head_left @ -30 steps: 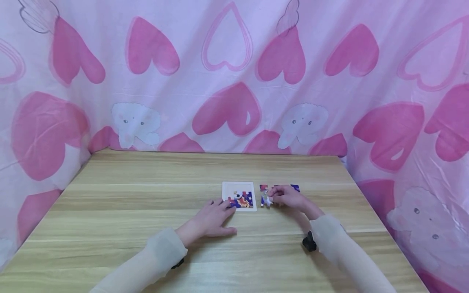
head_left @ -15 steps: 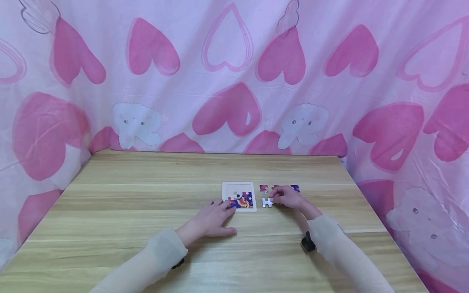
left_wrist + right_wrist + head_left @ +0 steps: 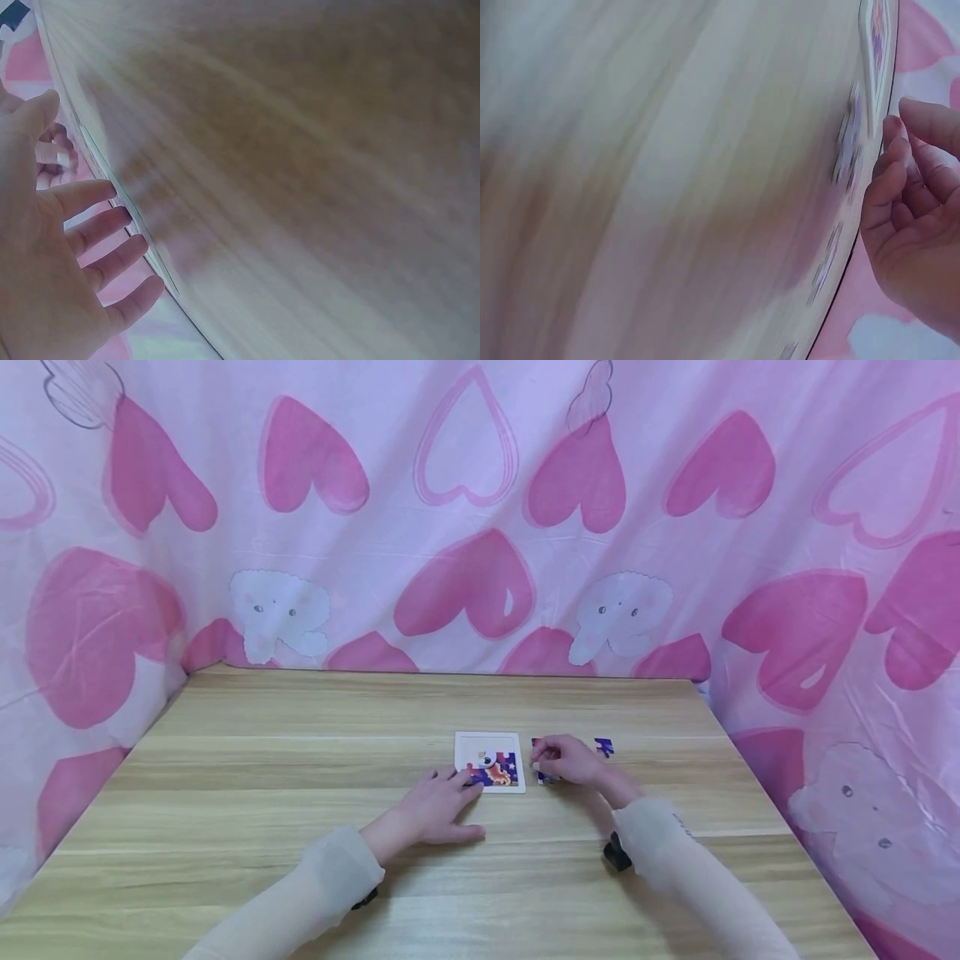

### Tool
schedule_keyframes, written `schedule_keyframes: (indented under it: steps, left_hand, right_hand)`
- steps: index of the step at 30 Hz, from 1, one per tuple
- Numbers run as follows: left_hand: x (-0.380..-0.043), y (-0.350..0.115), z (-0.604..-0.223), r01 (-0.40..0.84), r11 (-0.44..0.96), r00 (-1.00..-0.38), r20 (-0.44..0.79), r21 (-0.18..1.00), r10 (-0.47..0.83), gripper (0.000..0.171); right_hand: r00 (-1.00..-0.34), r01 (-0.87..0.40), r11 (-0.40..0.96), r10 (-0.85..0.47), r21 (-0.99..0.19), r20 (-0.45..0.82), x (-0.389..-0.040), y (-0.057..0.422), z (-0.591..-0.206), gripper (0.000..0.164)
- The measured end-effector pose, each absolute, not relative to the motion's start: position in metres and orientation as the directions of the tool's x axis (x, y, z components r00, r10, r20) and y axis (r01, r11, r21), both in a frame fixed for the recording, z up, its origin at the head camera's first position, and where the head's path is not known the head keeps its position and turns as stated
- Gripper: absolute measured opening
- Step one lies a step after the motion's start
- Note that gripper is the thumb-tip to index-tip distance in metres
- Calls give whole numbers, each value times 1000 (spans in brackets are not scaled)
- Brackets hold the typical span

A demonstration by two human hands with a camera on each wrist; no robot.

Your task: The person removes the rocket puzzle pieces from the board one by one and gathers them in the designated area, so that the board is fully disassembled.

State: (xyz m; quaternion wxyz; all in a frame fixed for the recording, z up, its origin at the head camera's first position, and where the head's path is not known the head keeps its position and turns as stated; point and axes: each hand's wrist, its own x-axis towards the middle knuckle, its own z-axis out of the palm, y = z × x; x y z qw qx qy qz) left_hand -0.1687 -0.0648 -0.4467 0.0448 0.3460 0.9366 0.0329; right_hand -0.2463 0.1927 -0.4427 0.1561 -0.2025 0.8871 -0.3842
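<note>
A small square jigsaw puzzle tray (image 3: 487, 737) with a white border lies on the wooden table, its lower part filled with a blue, red and orange picture. My left hand (image 3: 431, 810) lies spread, palm down, its fingertips at the tray's lower left edge. In the left wrist view, the left fingers (image 3: 112, 259) are loosely spread. To the right of the tray my right hand (image 3: 573, 762) bends over loose jigsaw pieces (image 3: 545, 777), thumb and index fingertips close together. I cannot tell whether a piece is between them. The right wrist view shows pieces (image 3: 847, 146) on the table beside these fingers.
A single dark blue jigsaw piece (image 3: 603, 747) lies right of the right hand. The wooden table (image 3: 300, 718) runs back to a pink curtain (image 3: 360, 552) with hearts, which also hangs along both sides.
My right hand has moved a little left, toward the tray, and now covers pieces that showed before. The silvery-looking piece near its fingers now shows blue and purple. The left hand stays still.
</note>
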Motion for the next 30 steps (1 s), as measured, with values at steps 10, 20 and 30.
schedule_keyframes:
  steps: [10, 20, 30]
  left_hand:
    - [-169, -66, -446, 651, 755, -754, -49, 82, 655, 73]
    - [-169, -65, -448, 663, 746, -747, -26, 62, 665, 73]
    - [-168, -64, -445, 666, 745, -745, -20, 41, 667, 73]
  right_hand:
    - [-866, -298, 635, -494, -712, -78, -246, 148, -442, 17]
    - [-851, -362, 661, -522, -657, -56, -256, 128, -443, 26]
    - [-854, -355, 733, -507, -580, -118, -263, 122, -447, 31]
